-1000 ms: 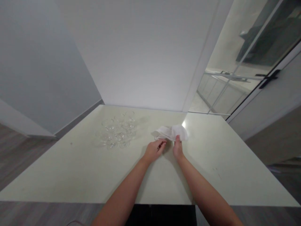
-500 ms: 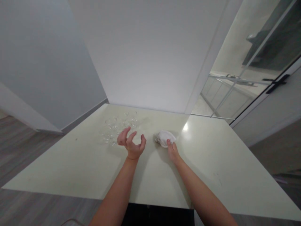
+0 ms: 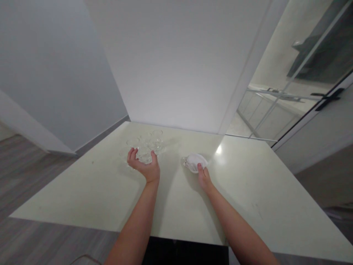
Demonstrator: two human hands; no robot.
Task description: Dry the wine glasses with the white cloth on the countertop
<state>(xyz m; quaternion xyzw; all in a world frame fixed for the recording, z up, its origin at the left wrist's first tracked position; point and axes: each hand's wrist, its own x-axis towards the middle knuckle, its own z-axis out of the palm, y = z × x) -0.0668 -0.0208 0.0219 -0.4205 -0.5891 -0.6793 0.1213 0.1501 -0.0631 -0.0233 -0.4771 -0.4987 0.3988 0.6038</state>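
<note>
Several clear glasses (image 3: 157, 138) stand close together on the pale table at the left. My left hand (image 3: 146, 170) is at the near side of this group, its thumb and fingers spread in a wide curve in front of a glass (image 3: 143, 152). Whether the fingers touch that glass cannot be made out. My right hand (image 3: 204, 176) grips the right edge of a white, rounded, cloth-like thing (image 3: 193, 161), thumb on top. Small dark marks and a see-through edge show at its left end, but the details are blurred.
The pale table (image 3: 234, 206) has its far edge against a white wall panel (image 3: 176, 73). Beyond the right side is a glass-paned door (image 3: 264, 110) with a black handle (image 3: 328, 99). Wood-look floor (image 3: 24, 173) lies to the left.
My left hand has moved left and turned, from above the table beside the glasses to the front of one of them. The right hand keeps its hold on the white thing, almost unmoved.
</note>
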